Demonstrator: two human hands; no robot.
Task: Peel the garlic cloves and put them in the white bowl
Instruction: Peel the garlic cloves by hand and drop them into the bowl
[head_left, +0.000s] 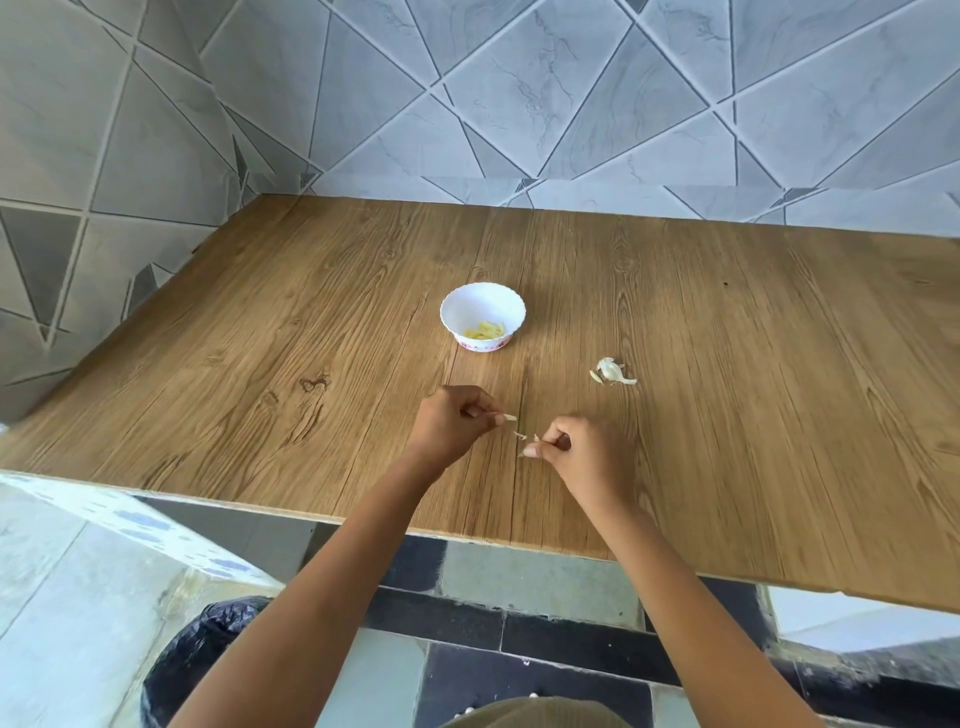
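Note:
A small white bowl (483, 315) with a scalloped rim stands mid-table and holds several yellowish peeled cloves. My left hand (451, 422) pinches a garlic clove (509, 417) whose tip pokes out past the fingers. My right hand (574, 454) is curled close beside it, just to the right, and pinches a bit of papery skin (521, 435). Both hands hover low over the wooden table (311, 338), in front of the bowl. A small heap of garlic pieces and peel (611, 371) lies to the right of the bowl.
Grey tiled walls close off the table at the back and on the left. The table's front edge runs below my wrists. A bin lined with a black bag (208, 660) stands on the tiled floor at the lower left.

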